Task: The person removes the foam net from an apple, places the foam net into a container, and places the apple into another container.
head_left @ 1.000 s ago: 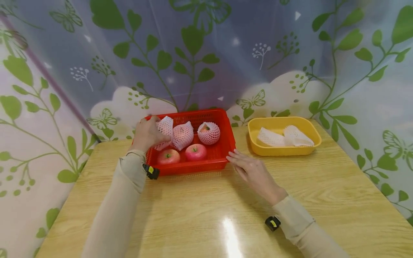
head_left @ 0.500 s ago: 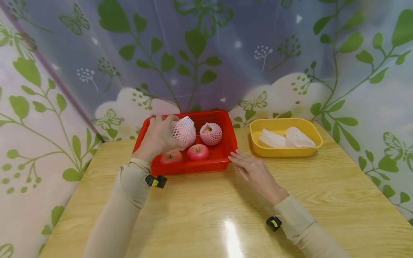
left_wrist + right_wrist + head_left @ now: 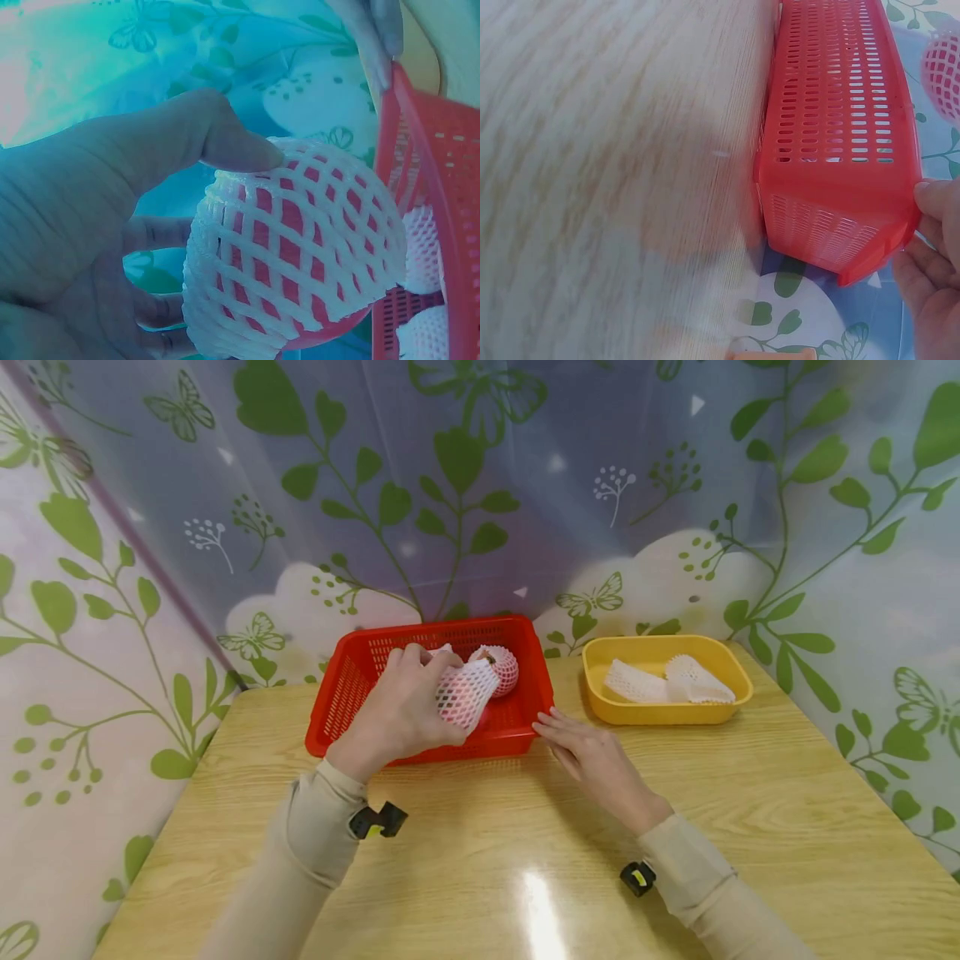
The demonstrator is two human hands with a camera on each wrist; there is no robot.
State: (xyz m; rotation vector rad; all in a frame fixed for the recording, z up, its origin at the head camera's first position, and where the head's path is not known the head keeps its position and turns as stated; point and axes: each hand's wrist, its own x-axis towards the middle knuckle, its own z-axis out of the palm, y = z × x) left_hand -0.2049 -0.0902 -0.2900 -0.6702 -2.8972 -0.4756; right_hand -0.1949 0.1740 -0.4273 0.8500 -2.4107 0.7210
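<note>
My left hand grips an apple in a white foam net and holds it over the red basket. In the left wrist view the thumb lies on top of the net and red skin shows through the mesh. Another netted apple sits in the basket to the right. Behind my left hand, the other apples in the basket are mostly hidden. My right hand touches the basket's front right corner with nearly straight fingers; the right wrist view shows its fingertips at the rim.
A yellow tray stands to the right of the basket with loose white foam nets in it. The wooden table meets a curtain printed with leaves and butterflies at the back.
My left hand has lifted the netted apple up from the left part of the basket and carried it right and toward me. The right hand has stayed at the basket's corner.
</note>
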